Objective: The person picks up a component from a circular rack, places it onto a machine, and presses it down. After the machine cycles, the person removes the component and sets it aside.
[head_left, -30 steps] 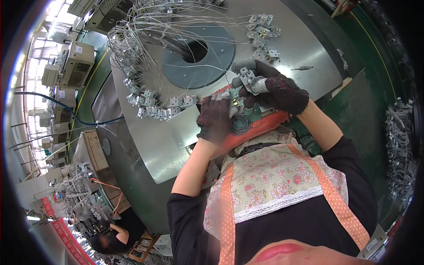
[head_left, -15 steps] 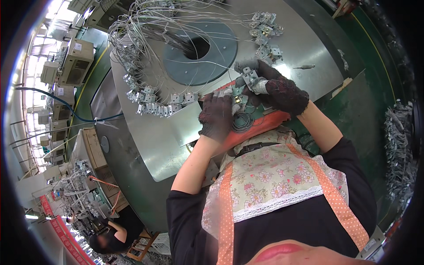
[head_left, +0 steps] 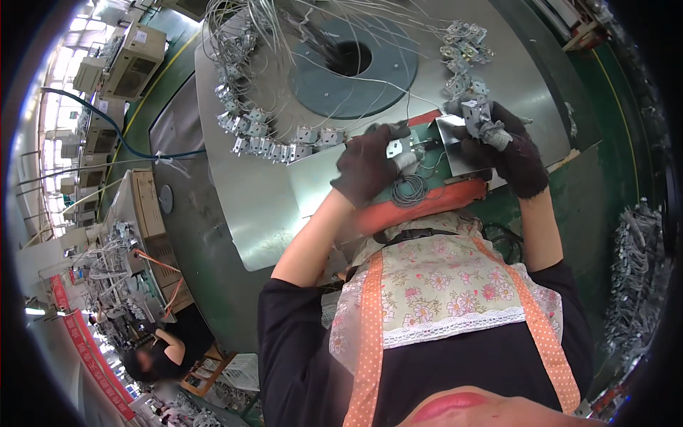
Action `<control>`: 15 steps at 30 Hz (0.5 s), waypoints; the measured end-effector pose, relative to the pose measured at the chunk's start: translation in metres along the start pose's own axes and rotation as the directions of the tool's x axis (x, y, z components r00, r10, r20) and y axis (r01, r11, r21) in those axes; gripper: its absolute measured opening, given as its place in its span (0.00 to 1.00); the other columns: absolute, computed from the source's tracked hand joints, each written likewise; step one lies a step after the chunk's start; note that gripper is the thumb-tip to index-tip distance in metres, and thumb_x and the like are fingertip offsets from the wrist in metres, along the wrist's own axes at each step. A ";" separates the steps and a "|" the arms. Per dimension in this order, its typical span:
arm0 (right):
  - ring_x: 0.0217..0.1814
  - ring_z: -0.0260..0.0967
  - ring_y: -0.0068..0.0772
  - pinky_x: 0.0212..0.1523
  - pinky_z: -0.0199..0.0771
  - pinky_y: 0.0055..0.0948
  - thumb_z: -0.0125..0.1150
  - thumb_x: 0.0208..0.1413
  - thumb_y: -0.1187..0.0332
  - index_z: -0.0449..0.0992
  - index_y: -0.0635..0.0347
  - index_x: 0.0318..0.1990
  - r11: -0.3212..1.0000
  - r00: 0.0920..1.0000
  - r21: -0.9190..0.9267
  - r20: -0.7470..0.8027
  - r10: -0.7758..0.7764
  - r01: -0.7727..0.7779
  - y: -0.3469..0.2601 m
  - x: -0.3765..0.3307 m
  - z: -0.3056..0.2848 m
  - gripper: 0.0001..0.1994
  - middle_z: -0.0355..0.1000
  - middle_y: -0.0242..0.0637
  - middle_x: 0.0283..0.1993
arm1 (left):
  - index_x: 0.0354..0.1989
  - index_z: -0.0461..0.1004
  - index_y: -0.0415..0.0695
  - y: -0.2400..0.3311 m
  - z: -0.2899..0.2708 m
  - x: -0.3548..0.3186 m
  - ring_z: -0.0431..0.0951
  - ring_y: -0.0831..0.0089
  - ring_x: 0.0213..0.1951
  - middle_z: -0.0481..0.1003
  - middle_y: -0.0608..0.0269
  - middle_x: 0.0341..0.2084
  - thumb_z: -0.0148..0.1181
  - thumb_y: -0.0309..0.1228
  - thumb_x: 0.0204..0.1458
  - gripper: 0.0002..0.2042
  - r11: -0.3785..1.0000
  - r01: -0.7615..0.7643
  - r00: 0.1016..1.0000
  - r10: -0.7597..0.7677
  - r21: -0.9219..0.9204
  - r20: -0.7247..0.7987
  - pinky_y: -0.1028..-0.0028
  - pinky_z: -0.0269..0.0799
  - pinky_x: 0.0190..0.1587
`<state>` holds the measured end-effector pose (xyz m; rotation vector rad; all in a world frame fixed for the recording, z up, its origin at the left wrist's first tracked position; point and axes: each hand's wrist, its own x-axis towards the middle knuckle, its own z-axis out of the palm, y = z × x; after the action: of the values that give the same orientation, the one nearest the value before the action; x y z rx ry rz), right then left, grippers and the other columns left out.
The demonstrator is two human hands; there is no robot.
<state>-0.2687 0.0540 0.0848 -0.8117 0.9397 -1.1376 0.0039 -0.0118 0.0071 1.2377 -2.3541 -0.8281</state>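
Note:
My left hand [head_left: 368, 162], in a dark knitted glove with pale wrapped fingertips, is closed on a small metal bracket [head_left: 395, 148] at the green work surface [head_left: 437, 169]. A thin grey cable lies coiled [head_left: 409, 191] just below that hand. My right hand [head_left: 514, 151], gloved and taped the same way, is closed around another metal bracket [head_left: 475, 112], above and to the right of the first. Between the hands stands a shiny metal plate [head_left: 452, 144]. The right fingers partly hide the bracket they hold.
A grey disc [head_left: 320, 92] with a central hole carries many wires. Several wired brackets [head_left: 267, 148] line the table to its left, and a pile [head_left: 466, 53] lies right. A red padded edge [head_left: 427, 207] runs before me. A co-worker [head_left: 167, 349] sits far left.
My hands have moved apart; the right one carries its bracket away from the left. The metal plate now shows between them. The whole view has shifted, with the table farther right.

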 end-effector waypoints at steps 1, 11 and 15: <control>0.63 0.73 0.37 0.60 0.79 0.35 0.62 0.59 0.63 0.65 0.62 0.69 0.999 0.998 0.033 -0.050 0.029 -0.027 0.002 0.001 0.002 0.31 0.70 0.44 0.65 | 0.54 0.77 0.47 -0.003 -0.009 0.006 0.80 0.52 0.53 0.79 0.51 0.52 0.69 0.37 0.50 0.22 0.994 0.031 0.999 -0.030 -0.103 0.012 0.58 0.72 0.59; 0.55 0.74 0.29 0.54 0.80 0.32 0.64 0.56 0.69 0.69 0.61 0.64 0.984 0.995 -0.162 0.077 -0.063 0.075 0.026 0.026 0.028 0.27 0.73 0.34 0.53 | 0.49 0.79 0.49 -0.064 -0.064 0.061 0.79 0.50 0.54 0.80 0.50 0.50 0.67 0.41 0.47 0.20 0.899 0.290 0.897 -0.375 0.329 0.234 0.56 0.73 0.57; 0.48 0.78 0.44 0.48 0.80 0.37 0.68 0.53 0.69 0.76 0.57 0.53 0.268 0.867 -0.827 0.448 -0.218 0.494 0.048 0.046 0.041 0.19 0.75 0.45 0.49 | 0.46 0.78 0.50 -0.090 -0.069 0.064 0.79 0.49 0.53 0.79 0.51 0.47 0.65 0.41 0.47 0.17 0.759 0.305 0.909 -0.412 0.575 0.062 0.52 0.72 0.56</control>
<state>-0.2063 0.0229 0.0489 -2.2023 1.2101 -0.7294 0.0626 -0.1282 0.0051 1.9799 -2.6544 -0.3586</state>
